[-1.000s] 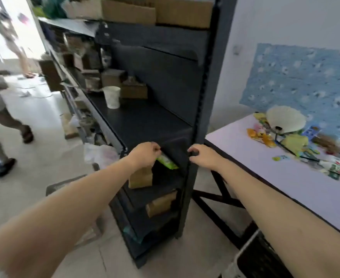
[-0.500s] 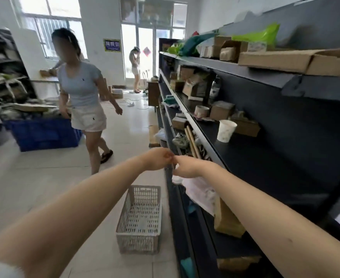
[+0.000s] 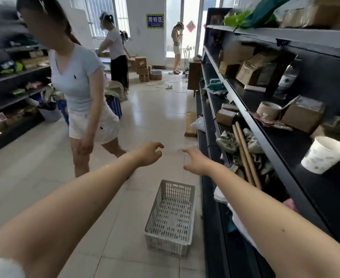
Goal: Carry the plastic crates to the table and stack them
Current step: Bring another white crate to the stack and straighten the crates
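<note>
- The left hand [image 3: 149, 153] is stretched out in front over the floor, its fingers loosely bent and slightly apart, holding nothing.
- The right hand [image 3: 197, 161] is just beside it, apart from it, with its fingers reaching forward and relaxed; it holds nothing either.
- A white plastic crate [image 3: 174, 191] with slotted walls and a perforated bottom stands upright on the tiled floor [image 3: 145, 121], below both hands and touched by neither. Nothing lies in it. It sits just beside the foot of the dark metal shelving [image 3: 269, 141] on the right.
- On the middle shelf of that shelving, nearest the camera, a white paper cup [image 3: 323, 157] appears to lean on its side, mouth toward the aisle.
- Farther along the same shelf are an open cardboard box [image 3: 303, 115], a roll of brown tape [image 3: 267, 110] just beside it, and a plastic bottle [image 3: 287, 79] standing upright.
- On the shelf below, two long brown rods [image 3: 245, 153] lie on crumpled wrapping.
- A person in a light blue T-shirt [image 3: 78, 83] and white shorts is on the left side of the aisle, near the hands, with a blue crate [image 3: 115, 106] behind them.
- Other people are at the far end of the room near stacked cardboard cartons [image 3: 143, 70].
</note>
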`<state>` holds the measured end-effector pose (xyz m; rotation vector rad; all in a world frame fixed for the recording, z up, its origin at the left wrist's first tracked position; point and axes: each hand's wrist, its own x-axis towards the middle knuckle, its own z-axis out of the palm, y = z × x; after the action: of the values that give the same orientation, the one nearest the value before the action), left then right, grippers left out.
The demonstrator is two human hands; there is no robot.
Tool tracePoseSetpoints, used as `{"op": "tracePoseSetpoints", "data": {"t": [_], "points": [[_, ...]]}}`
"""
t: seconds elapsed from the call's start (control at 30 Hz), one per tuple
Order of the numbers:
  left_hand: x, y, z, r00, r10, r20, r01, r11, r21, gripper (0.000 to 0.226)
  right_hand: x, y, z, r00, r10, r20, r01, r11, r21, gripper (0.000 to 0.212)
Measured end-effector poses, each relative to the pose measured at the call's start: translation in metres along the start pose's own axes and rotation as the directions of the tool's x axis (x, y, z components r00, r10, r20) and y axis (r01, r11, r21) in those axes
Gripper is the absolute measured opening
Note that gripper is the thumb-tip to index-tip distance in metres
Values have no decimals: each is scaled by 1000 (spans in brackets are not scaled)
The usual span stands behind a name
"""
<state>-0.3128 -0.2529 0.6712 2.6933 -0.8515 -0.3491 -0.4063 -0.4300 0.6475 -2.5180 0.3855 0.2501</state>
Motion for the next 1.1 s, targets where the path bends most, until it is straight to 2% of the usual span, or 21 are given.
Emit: {"op": "tracePoseSetpoints", "data": {"t": [0.23,0.4,0.57,0.8,1.0,1.1], "points": [[136,-37,-5,995,97,36,-99,993,66,43,114,12,-14,996,81,-46,-81,997,12,70],[250,-65,-2,972,183,146,-185,983,-2,42,199,25,-23,971,236,-37,-234,970,63,68],[344,-50,9,936,277,218,-267,961,-74,39,244,57,-26,926,370,-67,-351,914,204,64],[430,-4,58,807,472,355,-515,857,30,43,267,132,-25,817,576,-19,-544,783,301,63],[491,7,107,720,529,449,-615,786,58,43,287,170,1,745,667,21,-622,682,385,59],[522,3,139,638,553,535,-686,725,69,42,296,188,30,675,737,39,-670,589,452,59]]}}
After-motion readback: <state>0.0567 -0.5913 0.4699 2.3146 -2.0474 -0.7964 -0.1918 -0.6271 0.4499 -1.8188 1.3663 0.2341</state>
